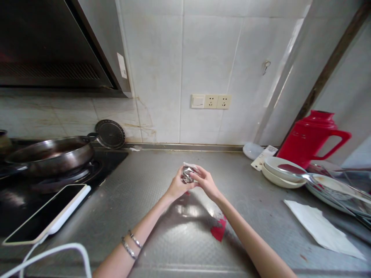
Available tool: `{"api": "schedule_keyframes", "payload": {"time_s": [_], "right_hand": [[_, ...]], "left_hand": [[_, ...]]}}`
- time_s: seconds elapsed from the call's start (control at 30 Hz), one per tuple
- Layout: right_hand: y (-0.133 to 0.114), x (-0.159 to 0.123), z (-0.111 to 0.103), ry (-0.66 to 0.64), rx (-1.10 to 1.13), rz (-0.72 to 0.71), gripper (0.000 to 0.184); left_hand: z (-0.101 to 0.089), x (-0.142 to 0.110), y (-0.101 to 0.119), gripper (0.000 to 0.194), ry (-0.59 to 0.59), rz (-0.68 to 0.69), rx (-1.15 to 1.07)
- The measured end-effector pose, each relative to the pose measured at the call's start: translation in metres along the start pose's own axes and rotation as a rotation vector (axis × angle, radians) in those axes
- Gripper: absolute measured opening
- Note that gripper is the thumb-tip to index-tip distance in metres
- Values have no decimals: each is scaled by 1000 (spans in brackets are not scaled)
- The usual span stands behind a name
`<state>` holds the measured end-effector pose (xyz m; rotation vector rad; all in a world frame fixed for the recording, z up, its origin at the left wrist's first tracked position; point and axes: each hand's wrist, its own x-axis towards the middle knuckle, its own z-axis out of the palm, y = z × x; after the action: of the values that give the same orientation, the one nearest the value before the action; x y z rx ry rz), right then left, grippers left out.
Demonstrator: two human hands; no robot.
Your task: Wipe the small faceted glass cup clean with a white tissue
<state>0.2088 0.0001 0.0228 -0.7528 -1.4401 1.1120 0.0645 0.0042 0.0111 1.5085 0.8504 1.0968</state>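
Above the metal countertop [153,216], my left hand [177,186] and my right hand [205,181] meet around a small shiny silvery object [187,175]. It has a whitish piece on top, and I cannot make out its kind. The fingers of my left hand wrap its left side and underside. My right hand grips it from the right, with the thumb across its front. Much of the object is hidden by the fingers. A torn red scrap [218,231] lies on the counter below my right forearm.
At left, a steel pan [55,156] sits on the black stove, near a phone [48,216] with a white cable [63,247]. To the right stand a red thermos [308,139], stacked bowls [285,172], plates [342,191] and a white napkin [321,227]. A range hood [52,46] overhangs the stove.
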Motion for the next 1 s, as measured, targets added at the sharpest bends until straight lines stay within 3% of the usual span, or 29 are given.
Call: {"api": "schedule_keyframes", "payload": {"time_s": [0.1,0.2,0.37,0.53,0.6,0.77,1.0], "right_hand": [[-1,2,-7,31,94,118,38],[-4,4,-12,43,179,207,37],[-8,0,-3,49,147,266,43],[-4,3,-2,58,45,312,44],[1,6,-7,96,-104,230,42],[5,7,-16,178,-524,-220,29],[-1,-1,-11,151,-630,-423,23]], "left_hand": [[-5,-1,-1,107,-129,20,55],[-8,-1,-3,116,-61,70,169],[-10,1,-6,87,50,270,333],[-11,1,-9,78,91,247,396],[-11,1,-11,78,97,223,361],[-6,-1,-13,75,104,177,338],[-1,-2,-8,76,95,186,281]]}}
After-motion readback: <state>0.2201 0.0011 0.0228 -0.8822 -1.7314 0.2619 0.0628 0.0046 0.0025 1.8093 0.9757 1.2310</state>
